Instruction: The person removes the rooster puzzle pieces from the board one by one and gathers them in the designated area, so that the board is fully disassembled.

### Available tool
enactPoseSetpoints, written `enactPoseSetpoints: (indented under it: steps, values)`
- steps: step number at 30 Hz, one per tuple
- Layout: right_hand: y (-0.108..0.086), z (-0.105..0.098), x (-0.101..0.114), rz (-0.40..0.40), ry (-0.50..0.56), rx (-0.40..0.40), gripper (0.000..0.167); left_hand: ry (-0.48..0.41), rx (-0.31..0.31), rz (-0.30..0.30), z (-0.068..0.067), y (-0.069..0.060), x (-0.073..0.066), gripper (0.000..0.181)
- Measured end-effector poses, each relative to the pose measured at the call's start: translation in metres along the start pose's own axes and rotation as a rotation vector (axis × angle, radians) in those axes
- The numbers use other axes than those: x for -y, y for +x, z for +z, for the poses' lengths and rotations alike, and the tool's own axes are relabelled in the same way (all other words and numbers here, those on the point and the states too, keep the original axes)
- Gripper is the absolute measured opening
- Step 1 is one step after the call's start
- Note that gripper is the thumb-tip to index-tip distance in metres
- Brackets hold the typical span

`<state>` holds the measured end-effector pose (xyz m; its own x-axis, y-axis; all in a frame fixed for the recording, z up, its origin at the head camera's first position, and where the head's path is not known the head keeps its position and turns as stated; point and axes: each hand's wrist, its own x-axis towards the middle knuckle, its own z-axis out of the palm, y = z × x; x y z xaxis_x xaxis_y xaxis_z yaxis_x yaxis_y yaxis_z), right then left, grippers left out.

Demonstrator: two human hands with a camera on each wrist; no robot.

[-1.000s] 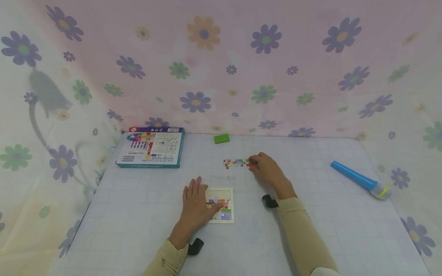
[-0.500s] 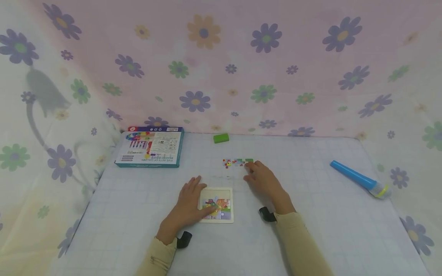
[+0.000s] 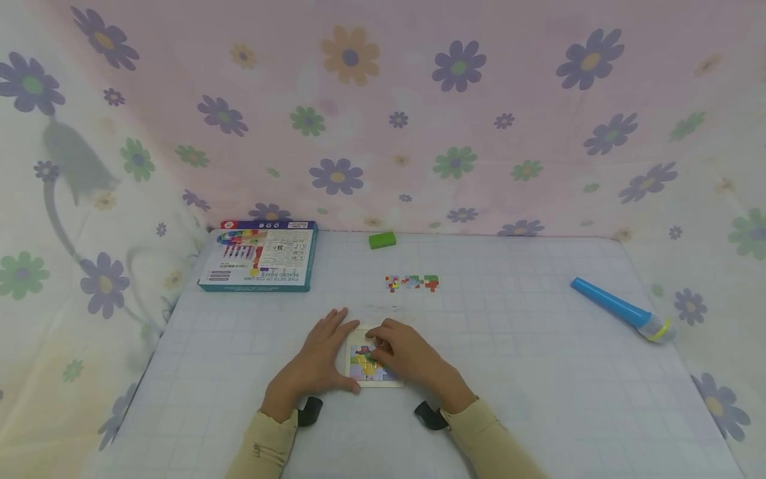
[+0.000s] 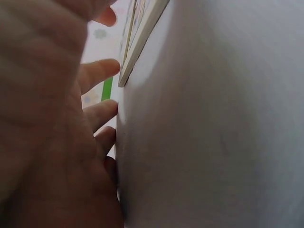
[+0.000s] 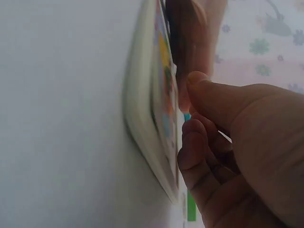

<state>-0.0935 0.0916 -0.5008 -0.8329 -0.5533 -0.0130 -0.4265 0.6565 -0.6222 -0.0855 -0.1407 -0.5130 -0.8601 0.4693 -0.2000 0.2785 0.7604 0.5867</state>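
A small jigsaw puzzle [image 3: 363, 371] lies partly filled in a pale, square frame tray [image 3: 383, 384] on the table. My left hand [image 3: 317, 362] rests at the tray's left side, fingers spread and thumb by its lower-left corner. Over the tray's right part is my right hand [image 3: 409, 352], its fingers bent; it hides some of the picture. In the right wrist view, the thumb [image 5: 202, 83] and forefinger stand apart close to the puzzle, with no piece visible between them. Beyond the tray, three loose puzzle pieces [image 3: 412, 283] lie in a row.
A flat boxed toy set [image 3: 263, 256] lies at the back left. A green block [image 3: 382, 240] sits near the back edge, and a blue toy microphone [image 3: 616, 305] lies to the right. Flowered cloth [image 3: 407, 133] hangs behind and around the table.
My right hand has left the loose pieces and come down over the tray. My left thumb has slid off the puzzle to the tray's lower-left corner. The three loose pieces remain in their row.
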Motion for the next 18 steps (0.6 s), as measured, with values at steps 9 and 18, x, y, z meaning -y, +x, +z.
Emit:
enactPoseSetpoints:
  steps: [9,18]
  values:
    - [0.003,0.012,0.005,0.006,0.004,0.025,0.026,0.050,0.020,0.011,-0.001,0.001,-0.001,0.126]
    - [0.000,0.014,0.012,0.036,0.021,0.026,0.022,0.054,0.045,-0.022,-0.005,0.000,-0.008,0.122]
